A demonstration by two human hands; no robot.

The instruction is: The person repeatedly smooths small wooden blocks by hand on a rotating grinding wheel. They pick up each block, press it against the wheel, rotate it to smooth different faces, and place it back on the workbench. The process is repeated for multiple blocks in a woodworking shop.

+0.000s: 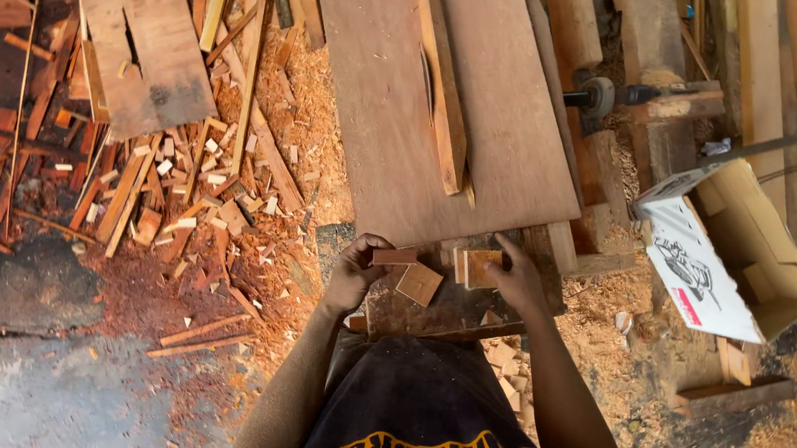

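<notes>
A broad plywood sheet (430, 100) lies across the top of the table (448, 312), with a long narrow wooden strip (443, 87) lying at a slant on it. To the left, the floor (32, 384) is strewn with sawdust, offcuts and slats, and a smaller notched plywood panel (144, 39) lies among them. On the right an open cardboard box (737, 252) is tipped on its side, and a power drill (625, 95) lies beside the sheet.

Both forearms reach forward from the dark shirt to the table's near edge. The left hand (353, 273) is curled, its fingers pinching a short reddish wooden block (395, 255) at its end. The right hand (518, 279) is closed around a small stack of thin wooden squares (474, 267), held upright on edge. Between the hands a single small square tile (419, 283) lies flat and tilted on the table, touching neither hand.
</notes>
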